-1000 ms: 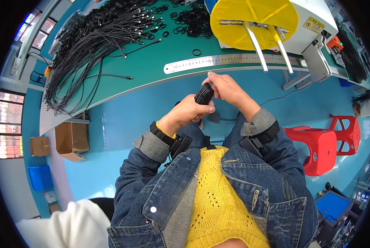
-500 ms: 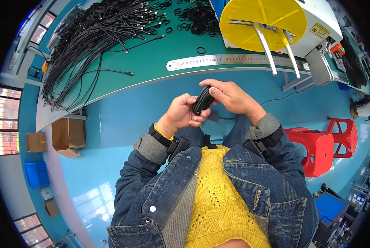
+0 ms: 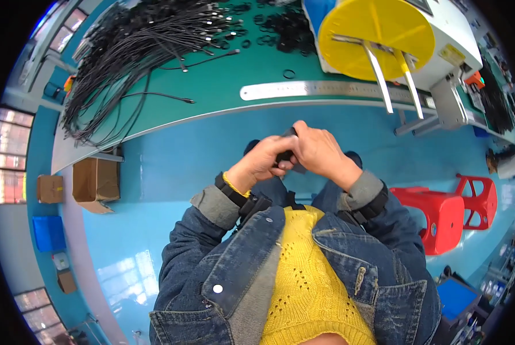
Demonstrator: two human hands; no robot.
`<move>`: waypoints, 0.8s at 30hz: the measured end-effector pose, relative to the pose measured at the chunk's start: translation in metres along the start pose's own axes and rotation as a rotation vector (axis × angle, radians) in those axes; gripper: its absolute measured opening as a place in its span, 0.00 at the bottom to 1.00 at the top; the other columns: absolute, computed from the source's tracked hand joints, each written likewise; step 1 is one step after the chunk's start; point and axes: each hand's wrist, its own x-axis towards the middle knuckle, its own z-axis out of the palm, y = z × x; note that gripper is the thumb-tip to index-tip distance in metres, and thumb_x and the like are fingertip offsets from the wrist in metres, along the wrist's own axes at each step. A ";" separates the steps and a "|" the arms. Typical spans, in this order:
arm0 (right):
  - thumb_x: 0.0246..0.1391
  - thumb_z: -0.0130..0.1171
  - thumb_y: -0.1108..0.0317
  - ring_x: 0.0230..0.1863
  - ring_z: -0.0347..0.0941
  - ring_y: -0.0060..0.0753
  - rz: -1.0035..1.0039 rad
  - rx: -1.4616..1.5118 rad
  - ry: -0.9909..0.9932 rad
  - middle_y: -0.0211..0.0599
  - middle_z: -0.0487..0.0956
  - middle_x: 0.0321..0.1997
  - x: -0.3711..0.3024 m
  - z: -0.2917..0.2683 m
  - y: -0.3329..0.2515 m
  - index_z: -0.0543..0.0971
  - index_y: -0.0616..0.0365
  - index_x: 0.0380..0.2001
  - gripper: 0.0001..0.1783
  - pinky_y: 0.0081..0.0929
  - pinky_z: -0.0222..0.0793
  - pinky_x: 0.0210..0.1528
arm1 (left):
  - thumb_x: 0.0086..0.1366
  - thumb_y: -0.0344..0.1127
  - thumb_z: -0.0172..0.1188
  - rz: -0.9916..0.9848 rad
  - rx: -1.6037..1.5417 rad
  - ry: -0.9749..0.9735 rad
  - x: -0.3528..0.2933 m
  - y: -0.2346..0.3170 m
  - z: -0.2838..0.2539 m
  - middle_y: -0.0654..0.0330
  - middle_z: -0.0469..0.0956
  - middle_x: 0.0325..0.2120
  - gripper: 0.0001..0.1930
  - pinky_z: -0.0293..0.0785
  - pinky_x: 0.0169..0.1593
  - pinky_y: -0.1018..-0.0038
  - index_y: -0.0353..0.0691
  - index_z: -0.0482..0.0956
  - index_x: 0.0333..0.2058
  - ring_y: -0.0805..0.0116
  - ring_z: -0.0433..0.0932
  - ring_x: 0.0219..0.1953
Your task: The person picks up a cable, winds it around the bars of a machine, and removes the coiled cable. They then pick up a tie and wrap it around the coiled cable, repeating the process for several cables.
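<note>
My left hand and my right hand meet in front of me, just beyond my lap. Between them is a wound bundle of black cable, mostly covered by my fingers. The left thumb and fingers are closed around the bundle. My right fingers press together on its upper right side, over the left fingertips. What the fingertips do there is blurred.
Ahead, a green-topped table bears a heap of black cables, black rings, a steel ruler and a machine with a yellow disc and two projecting rods. Red stools stand at right, a cardboard box at left.
My right hand has come down and closer to the left, so the coiled cable, plainly seen before, is now mostly hidden. The view has shifted slightly.
</note>
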 end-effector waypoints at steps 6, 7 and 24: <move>0.48 0.46 0.69 0.27 0.71 0.58 -0.113 -0.012 -0.030 0.53 0.74 0.22 -0.002 -0.005 0.005 0.63 0.60 0.32 0.08 0.50 0.64 0.29 | 0.60 0.47 0.52 -0.007 0.421 0.045 0.005 0.002 -0.004 0.64 0.71 0.22 0.15 0.55 0.17 0.84 0.39 0.72 0.32 0.79 0.65 0.21; 0.49 0.45 0.69 0.27 0.71 0.57 -0.118 0.028 -0.038 0.53 0.74 0.21 -0.002 -0.007 0.005 0.63 0.60 0.33 0.09 0.50 0.64 0.29 | 0.60 0.47 0.53 0.006 0.279 0.030 0.002 0.002 -0.002 0.64 0.70 0.23 0.15 0.56 0.18 0.84 0.40 0.71 0.31 0.79 0.65 0.21; 0.48 0.46 0.68 0.25 0.70 0.58 -0.160 0.281 -0.189 0.52 0.74 0.21 0.015 -0.016 -0.025 0.67 0.62 0.33 0.10 0.46 0.65 0.29 | 0.51 0.33 0.55 0.425 0.921 0.201 -0.004 -0.010 0.001 0.60 0.75 0.17 0.07 0.68 0.24 0.70 0.34 0.75 0.26 0.67 0.74 0.19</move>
